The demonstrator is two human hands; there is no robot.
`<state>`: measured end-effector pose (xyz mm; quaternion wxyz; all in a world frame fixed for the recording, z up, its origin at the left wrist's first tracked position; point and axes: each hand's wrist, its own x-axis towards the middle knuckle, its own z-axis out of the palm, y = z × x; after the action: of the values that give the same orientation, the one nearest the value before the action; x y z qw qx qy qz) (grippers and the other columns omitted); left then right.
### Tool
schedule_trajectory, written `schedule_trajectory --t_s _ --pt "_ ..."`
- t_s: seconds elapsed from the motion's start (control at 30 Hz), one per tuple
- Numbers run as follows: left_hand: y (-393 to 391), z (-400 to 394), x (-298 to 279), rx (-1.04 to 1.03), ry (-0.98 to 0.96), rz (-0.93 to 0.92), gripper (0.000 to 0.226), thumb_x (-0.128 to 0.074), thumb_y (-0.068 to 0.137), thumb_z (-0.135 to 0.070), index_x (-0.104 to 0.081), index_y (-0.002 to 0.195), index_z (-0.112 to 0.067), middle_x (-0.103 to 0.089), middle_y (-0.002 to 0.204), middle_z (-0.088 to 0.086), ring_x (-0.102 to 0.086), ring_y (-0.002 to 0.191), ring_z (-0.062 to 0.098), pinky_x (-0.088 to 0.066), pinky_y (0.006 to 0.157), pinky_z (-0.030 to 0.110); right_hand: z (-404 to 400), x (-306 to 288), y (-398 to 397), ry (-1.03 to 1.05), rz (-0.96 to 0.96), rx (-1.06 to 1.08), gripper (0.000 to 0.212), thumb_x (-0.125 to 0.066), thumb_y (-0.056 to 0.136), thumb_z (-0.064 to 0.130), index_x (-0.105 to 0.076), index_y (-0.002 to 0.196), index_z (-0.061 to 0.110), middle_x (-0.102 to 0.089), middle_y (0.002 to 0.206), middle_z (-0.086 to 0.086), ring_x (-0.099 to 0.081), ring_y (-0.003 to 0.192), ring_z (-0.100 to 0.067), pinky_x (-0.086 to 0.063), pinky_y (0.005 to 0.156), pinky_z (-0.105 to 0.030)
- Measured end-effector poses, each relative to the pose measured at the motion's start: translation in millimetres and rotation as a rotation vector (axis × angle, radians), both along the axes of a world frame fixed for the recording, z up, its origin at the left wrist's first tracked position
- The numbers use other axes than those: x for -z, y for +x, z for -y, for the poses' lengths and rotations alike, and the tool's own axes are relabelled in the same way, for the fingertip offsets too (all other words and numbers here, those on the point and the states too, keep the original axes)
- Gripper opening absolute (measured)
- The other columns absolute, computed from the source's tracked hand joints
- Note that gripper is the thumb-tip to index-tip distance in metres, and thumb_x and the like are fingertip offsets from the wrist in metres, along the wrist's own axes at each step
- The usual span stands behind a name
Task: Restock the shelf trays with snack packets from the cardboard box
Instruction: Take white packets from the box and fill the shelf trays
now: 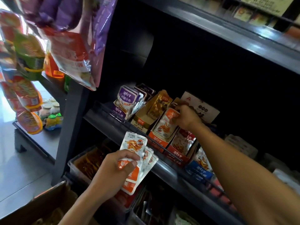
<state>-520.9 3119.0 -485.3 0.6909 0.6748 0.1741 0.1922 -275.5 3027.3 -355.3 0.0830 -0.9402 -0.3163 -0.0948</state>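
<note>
Orange tray [155, 140] taken as landmark: an orange-fronted display carton sitting on the dark shelf ledge [105, 125].

My right hand [186, 118] is at the tray's top rear, fingers curled round the upper edge of an orange-and-white snack packet [165, 124] that stands upright inside the tray, leaning slightly.

My left hand [113, 169] is below and left of the tray, in front of the ledge. Thumb and fingers pinch a fanned stack of packets [138, 158], same orange-and-white print, several overlapping; exact count unclear.

Left of the tray: gold tray [142, 122] with gold packets, then purple packets [126, 101]. Right of the tray: red tray [177, 153], then blue tray [199, 172], both stocked.

Cardboard box [48, 203] lies well below-left of the tray, flap open, at frame bottom.

Shelf unit is dark metal; interior behind the tray is in deep shadow. Hanging snack bags [71, 46] are far up-left of the tray; small bottles [52, 114] sit on a low stand to the left. Floor is pale grey tile [21, 179].
</note>
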Motion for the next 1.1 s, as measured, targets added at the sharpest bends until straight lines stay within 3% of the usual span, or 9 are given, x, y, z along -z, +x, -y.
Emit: schedule_trajectory --t_s 0.17,0.43,0.53,0.63,0.73,0.83,0.93,1.03,1.1 --pt "-2.9 3.0 4.6 0.045 -0.007 -0.028 0.018 -0.065 0.093 -0.015 -0.074 0.085 -0.028 -0.071 0.103 -0.008 -0.073 0.073 0.017 -0.057 0.060 0.028 -1.6 3.0 3.4 -0.009 0.064 0.077 0.046 -0.074 0.085 0.024 -0.055 0.126 0.017 -0.062 0.120 -0.009 -0.059 0.109 -0.029 -0.051 0.088 -0.041" --pt "-6.6 4.5 2.1 0.052 0.003 -0.011 0.016 -0.064 0.094 -0.015 -0.070 0.096 -0.030 -0.071 0.099 -0.007 -0.073 0.069 0.015 -0.050 0.053 0.018 -5.4 10.0 2.9 -0.031 0.170 0.106 0.051 -0.075 0.085 0.027 -0.050 0.129 0.021 -0.061 0.120 -0.008 -0.060 0.108 -0.030 -0.043 0.075 -0.034" --pt "-9.9 3.8 0.2 0.066 -0.020 0.029 0.033 -0.065 0.093 -0.013 -0.061 0.112 -0.040 -0.069 0.106 -0.003 -0.074 0.073 0.016 -0.056 0.057 0.024 -2.9 7.7 0.6 0.003 0.204 0.085 0.052 -0.073 0.086 0.030 -0.048 0.130 0.019 -0.061 0.121 -0.011 -0.061 0.107 -0.031 -0.047 0.075 -0.034" --pt "-16.6 2.6 -1.5 0.089 -0.070 0.058 0.068 -0.068 0.089 -0.008 -0.035 0.129 -0.050 -0.070 0.104 -0.005 -0.074 0.073 0.016 -0.055 0.055 0.023 1.5 6.7 -18.9 0.214 0.286 -0.050 0.050 -0.065 0.088 0.041 -0.048 0.130 0.020 -0.059 0.123 -0.009 -0.058 0.111 -0.029 -0.053 0.084 -0.043" --pt "-22.9 1.7 -2.0 0.135 -0.101 0.002 0.080 -0.074 0.084 -0.007 -0.026 0.132 -0.050 -0.072 0.095 -0.005 -0.074 0.073 0.016 -0.057 0.058 0.024 2.1 5.1 -79.7 0.286 0.002 -0.396 0.037 -0.065 0.092 0.033 -0.056 0.125 0.018 -0.059 0.117 0.002 -0.056 0.108 -0.012 -0.052 0.088 -0.032" --pt "-28.6 -0.3 -5.4 0.140 0.030 -0.034 0.053 -0.079 0.079 -0.010 -0.048 0.115 -0.032 -0.072 0.090 0.001 -0.074 0.072 0.013 -0.058 0.060 0.024 5.2 9.5 -136.9 -0.160 -0.325 -0.592 0.045 -0.068 0.090 0.035 -0.056 0.131 0.021 -0.057 0.127 0.008 -0.055 0.111 -0.004 -0.049 0.090 -0.023" --pt "-33.6 1.2 -7.8 0.154 0.085 -0.031 0.043 -0.083 0.073 -0.011 -0.055 0.102 -0.025 -0.073 0.085 -0.001 -0.073 0.070 0.013 -0.057 0.060 0.023 10.5 12.2 -147.0 -0.337 -0.520 -0.515 0.039 -0.074 0.087 0.030 -0.064 0.122 0.016 -0.068 0.115 0.003 -0.068 0.095 -0.010 -0.058 0.081 -0.034" --pt "-38.1 1.3 -7.7 0.075 0.084 -0.016 0.047 -0.089 0.066 -0.013 -0.057 0.098 -0.024 -0.070 0.089 -0.002 -0.072 0.072 0.009 -0.057 0.060 0.021 16.7 12.0 -146.2 -0.253 -0.665 -0.430 0.017 -0.080 0.081 0.019 -0.070 0.095 0.015 -0.074 0.095 -0.008 -0.072 0.084 -0.029 -0.059 0.074 -0.054" --pt "-40.2 1.1 -7.1 0.047 0.080 -0.002 0.053 -0.091 0.064 -0.014 -0.056 0.103 -0.024 -0.068 0.092 -0.003 -0.071 0.073 0.006 -0.057 0.061 0.020 21.3 11.8 -144.9 -0.214 -0.702 -0.428 0.016 -0.081 0.080 0.018 -0.069 0.090 0.019 -0.074 0.093 -0.008 -0.072 0.084 -0.032 -0.058 0.072 -0.056"
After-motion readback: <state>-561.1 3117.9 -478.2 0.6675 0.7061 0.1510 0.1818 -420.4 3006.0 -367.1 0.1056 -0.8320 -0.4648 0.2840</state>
